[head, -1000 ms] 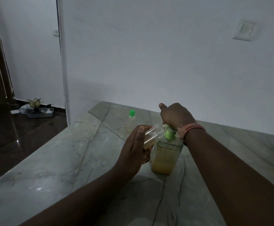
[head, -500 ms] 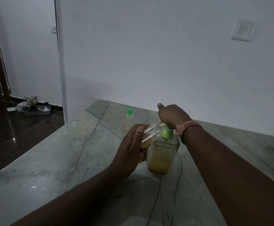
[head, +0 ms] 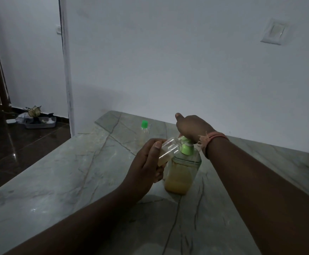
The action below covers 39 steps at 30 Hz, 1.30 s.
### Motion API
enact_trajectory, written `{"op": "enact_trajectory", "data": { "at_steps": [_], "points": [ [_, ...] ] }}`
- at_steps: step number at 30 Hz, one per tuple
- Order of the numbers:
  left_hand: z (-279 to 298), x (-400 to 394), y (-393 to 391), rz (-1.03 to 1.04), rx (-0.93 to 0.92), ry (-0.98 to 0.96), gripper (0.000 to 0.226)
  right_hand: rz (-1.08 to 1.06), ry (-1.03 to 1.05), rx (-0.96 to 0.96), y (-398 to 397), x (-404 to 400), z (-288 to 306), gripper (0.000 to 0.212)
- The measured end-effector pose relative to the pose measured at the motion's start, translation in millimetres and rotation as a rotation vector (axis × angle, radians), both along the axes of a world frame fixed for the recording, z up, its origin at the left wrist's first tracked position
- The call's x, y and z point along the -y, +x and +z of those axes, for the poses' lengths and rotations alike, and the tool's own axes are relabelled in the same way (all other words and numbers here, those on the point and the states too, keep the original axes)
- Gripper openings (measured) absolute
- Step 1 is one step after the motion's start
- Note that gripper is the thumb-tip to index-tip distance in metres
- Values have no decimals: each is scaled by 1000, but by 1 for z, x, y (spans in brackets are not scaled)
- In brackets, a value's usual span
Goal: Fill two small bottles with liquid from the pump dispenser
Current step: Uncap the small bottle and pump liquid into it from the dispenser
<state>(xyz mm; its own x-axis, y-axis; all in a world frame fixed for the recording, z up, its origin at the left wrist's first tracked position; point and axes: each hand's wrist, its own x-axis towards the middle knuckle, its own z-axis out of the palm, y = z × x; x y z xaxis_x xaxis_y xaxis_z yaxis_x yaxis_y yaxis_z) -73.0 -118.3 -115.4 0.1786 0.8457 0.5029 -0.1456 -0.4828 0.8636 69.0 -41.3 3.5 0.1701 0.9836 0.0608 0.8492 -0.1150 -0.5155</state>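
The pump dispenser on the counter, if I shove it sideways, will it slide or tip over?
The pump dispenser would probably slide: its yellow liquid sits low, so the weight is near the base. The polished stone counter looks slick. A push high at the green pump could still tip it, since the right hand presses there.

Two bare forearms in view, no sleeves down to the frame edge. Left hand point(head: 146, 162): no rings, no watch, short plain thumbnail visible. Right hand point(head: 192, 128): pinkish-orange thread wristband point(head: 214, 138) wrapped in several strands at the wrist, frayed knot ends sticking out on the inner side.
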Motion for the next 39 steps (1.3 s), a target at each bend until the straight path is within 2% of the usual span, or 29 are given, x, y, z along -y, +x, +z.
{"op": "enact_trajectory", "data": {
  "at_steps": [2, 6, 10, 14, 17, 20, 25, 29, 34, 39],
  "points": [
    [0, 0, 0, -3, -13, 1, 36, 8, 25, 0, 1, -1, 2, 56],
    [0, -2, 2, 8, -19, -8, 39, -19, 65, -25, 4, -1, -3, 49],
    [-3, -2, 1, 9, 2, -7, 38, -52, 49, -27, 3, 1, -7, 50],
    [-1, 2, 3, -7, -1, -22, 41, -22, 18, -34, 2, 5, 0, 38],
    [0, 2, 3, -23, 12, -29, 45, -17, 43, -67, 4, 1, 1, 43],
    [-2, -1, 2, -34, 50, -53, 51, -86, 66, -85, 7, -3, -5, 62],
    [-4, -2, 1, -129, 168, -128, 49, -94, 63, -26, 3, 3, -6, 64],
    [-1, -2, 0, -171, 214, -151, 44, -79, 51, 36, 1, 0, 1, 52],
    [-1, -7, -3, -167, 251, -212, 45, -88, 77, -7, 2, -7, -5, 75],
    [-2, -6, -2, -180, 241, -233, 47, -54, 56, 30, 4, -5, -8, 64]
  ]
}}
